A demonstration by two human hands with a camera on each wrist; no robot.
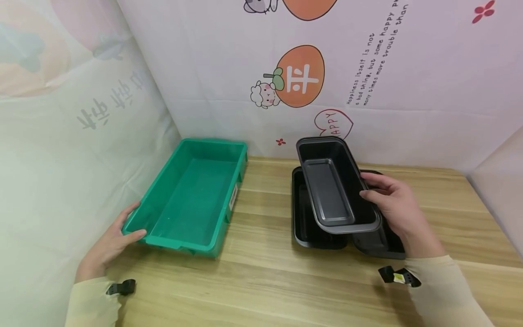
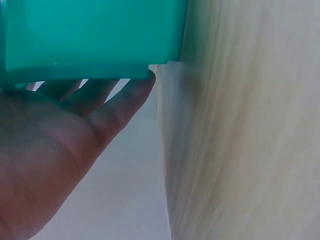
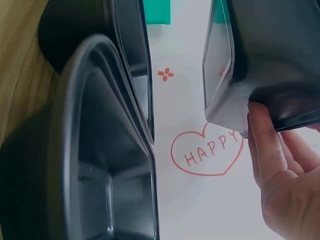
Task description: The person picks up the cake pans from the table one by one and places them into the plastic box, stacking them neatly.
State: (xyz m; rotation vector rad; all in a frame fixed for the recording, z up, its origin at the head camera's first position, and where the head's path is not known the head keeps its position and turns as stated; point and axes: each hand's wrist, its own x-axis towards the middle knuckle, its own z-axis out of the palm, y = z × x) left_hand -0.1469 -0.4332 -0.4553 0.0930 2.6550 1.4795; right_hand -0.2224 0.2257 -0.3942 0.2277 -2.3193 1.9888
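My right hand (image 1: 398,211) grips a black loaf pan (image 1: 327,190) by its right long side, thumb inside the rim and fingers outside. The pan is tilted and held up over two more black loaf pans on the table, a left one (image 1: 301,222) and a right one (image 1: 369,240). In the right wrist view the held pan (image 3: 285,60) is apart from the others. My left hand (image 1: 107,247) holds the near left corner of a green plastic tray (image 1: 192,200), thumb over the rim. In the left wrist view, fingers (image 2: 120,107) lie along its outer wall.
The wooden table (image 1: 253,281) carries the tray at left and the pans at right. A printed white cloth (image 1: 212,68) hangs behind, and a pale sheet (image 1: 61,172) rises close along the tray's left side. Each wrist wears a black strap (image 1: 122,287).
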